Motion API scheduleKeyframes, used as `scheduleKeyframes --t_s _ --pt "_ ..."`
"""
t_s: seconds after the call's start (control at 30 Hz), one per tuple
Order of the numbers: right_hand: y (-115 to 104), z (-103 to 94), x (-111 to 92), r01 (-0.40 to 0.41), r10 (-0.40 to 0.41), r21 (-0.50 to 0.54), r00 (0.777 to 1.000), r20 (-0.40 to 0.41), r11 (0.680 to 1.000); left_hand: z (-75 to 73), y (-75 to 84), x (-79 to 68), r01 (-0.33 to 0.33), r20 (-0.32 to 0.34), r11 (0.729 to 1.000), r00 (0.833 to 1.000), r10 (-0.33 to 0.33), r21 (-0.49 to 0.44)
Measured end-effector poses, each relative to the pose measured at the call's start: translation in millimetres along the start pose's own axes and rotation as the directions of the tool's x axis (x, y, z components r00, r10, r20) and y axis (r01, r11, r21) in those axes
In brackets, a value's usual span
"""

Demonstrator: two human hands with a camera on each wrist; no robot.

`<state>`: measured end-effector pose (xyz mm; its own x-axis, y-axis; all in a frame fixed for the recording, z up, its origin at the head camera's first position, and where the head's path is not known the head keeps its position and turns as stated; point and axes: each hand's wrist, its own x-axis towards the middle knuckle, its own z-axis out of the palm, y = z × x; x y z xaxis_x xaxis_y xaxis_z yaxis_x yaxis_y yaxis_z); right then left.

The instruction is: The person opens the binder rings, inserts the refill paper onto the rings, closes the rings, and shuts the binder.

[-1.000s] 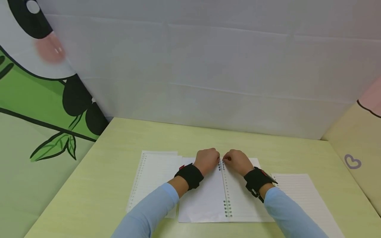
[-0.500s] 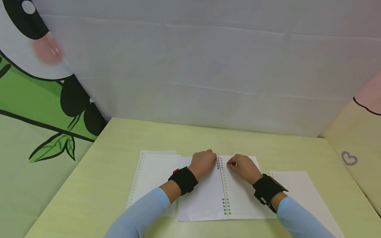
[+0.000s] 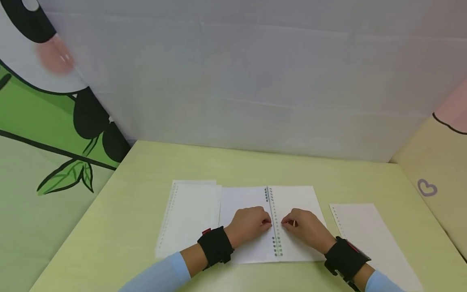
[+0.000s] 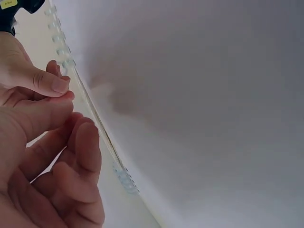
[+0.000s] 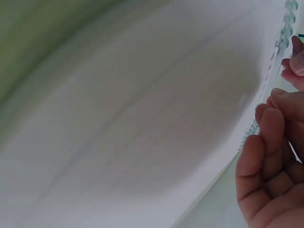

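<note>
An open loose-leaf notebook (image 3: pixel 297 194) with white pages lies on the table, its binding rings (image 3: pixel 278 246) grouped near the top and bottom of the spine. Over the left page, my left hand (image 3: pixel 248 225) is beside the bare middle of the spine, fingers loosely bent. My right hand (image 3: pixel 308 228) faces it over the right page, with thumb and index fingertips close together. I see nothing held in either hand. In the left wrist view, the left fingers (image 4: pixel 88 147) overlap part of the spine. Whether any fingertip touches the notebook, I cannot tell.
Punched loose sheets (image 3: pixel 191 215) lie overlapped at the notebook's left. Another punched sheet (image 3: pixel 359 227) lies to its right. A pale wooden table (image 3: pixel 233 162) carries everything, with a light wall covering (image 3: pixel 233 81) behind it.
Both hands have left the upper rings and come nearer to me along the spine. The right hand drew away first, the left followed. The notebook looks unmoved.
</note>
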<state>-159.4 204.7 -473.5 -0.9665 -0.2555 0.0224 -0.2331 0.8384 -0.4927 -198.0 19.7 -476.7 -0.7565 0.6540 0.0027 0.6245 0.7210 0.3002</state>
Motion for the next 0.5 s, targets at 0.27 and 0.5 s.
scheduleKeyframes --t_s 0.27,0.5 --pt "-6 3.5 -15 0.045 -0.046 0.025 0.998 0.035 0.999 -9.1 12.1 -13.6 -0.062 0.044 0.998 0.997 0.063 -0.023" --pt "-10 6.8 -19 0.086 -0.087 0.028 0.995 0.04 0.996 -9.0 21.2 -14.3 -0.173 0.047 0.981 0.984 0.169 0.085"
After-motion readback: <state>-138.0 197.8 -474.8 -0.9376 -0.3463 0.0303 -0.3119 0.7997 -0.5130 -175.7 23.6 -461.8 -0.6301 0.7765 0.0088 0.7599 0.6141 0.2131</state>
